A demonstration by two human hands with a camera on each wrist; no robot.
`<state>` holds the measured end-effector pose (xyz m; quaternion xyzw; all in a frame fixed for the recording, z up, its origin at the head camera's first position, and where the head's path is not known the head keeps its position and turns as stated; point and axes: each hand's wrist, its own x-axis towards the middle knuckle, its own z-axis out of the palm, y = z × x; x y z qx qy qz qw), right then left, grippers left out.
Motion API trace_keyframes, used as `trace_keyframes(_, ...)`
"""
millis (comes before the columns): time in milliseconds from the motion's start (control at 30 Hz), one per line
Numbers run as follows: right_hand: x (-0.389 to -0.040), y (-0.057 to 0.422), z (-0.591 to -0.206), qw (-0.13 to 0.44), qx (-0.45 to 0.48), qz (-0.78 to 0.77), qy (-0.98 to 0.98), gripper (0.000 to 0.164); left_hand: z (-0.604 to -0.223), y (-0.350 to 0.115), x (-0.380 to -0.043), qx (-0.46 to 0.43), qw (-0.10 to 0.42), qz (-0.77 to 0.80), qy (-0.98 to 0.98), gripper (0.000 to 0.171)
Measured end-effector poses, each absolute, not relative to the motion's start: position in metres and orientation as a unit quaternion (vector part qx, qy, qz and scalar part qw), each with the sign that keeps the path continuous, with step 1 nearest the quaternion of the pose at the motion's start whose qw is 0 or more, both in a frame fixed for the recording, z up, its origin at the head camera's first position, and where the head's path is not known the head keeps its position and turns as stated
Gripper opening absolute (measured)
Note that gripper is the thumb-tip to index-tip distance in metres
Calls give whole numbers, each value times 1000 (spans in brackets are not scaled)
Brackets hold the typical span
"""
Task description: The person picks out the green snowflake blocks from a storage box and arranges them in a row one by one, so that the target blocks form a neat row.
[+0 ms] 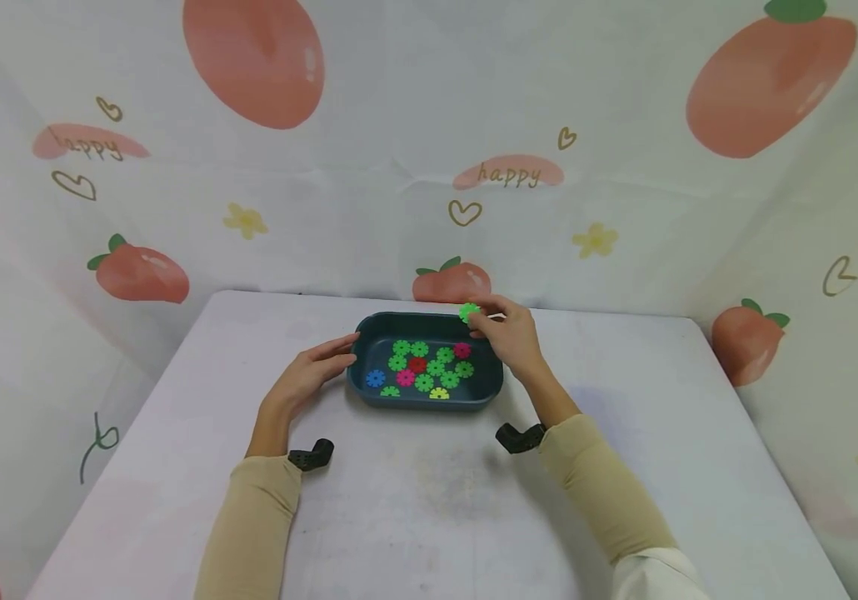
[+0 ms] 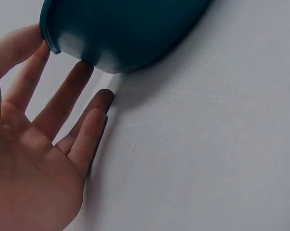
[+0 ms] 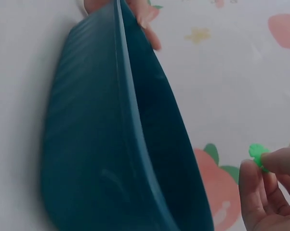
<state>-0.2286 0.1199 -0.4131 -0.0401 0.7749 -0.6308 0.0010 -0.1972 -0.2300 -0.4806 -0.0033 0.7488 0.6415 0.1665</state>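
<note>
A dark teal plastic basin (image 1: 429, 403) holds several notched plastic discs, most of them green, with a few red and pink ones, a blue disc (image 1: 375, 378) and a yellow disc (image 1: 439, 393). Above the basin's far right corner, my right hand (image 1: 513, 337) pinches a green notched disc (image 1: 469, 312) between thumb and fingers. In the right wrist view the same green disc (image 3: 257, 155) shows at the fingertips, beyond the basin's rim. My left hand (image 1: 305, 375) touches the basin's left end with nearly straight fingers. From the left wrist, the fingertips meet the basin (image 2: 121, 33) at its rim and side.
The basin stands towards the back of a white-covered table (image 1: 414, 517). Behind the table hangs a pale cloth backdrop (image 1: 369, 225) printed with fruit, hearts and flowers. A black wrist mount (image 1: 312, 456) sticks out from the left sleeve, another wrist mount (image 1: 521, 438) from the right.
</note>
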Motion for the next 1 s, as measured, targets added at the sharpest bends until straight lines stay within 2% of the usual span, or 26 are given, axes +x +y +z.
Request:
trace_keyframes(567,-228,170,-432,-14,3,-639,769,37,-479,-229,-196,-10,169,647,744,60)
trace_keyframes(1000,-224,194,-455,0,36,-533,845,29,-476,-228,-195,-13,173,653,737,60)
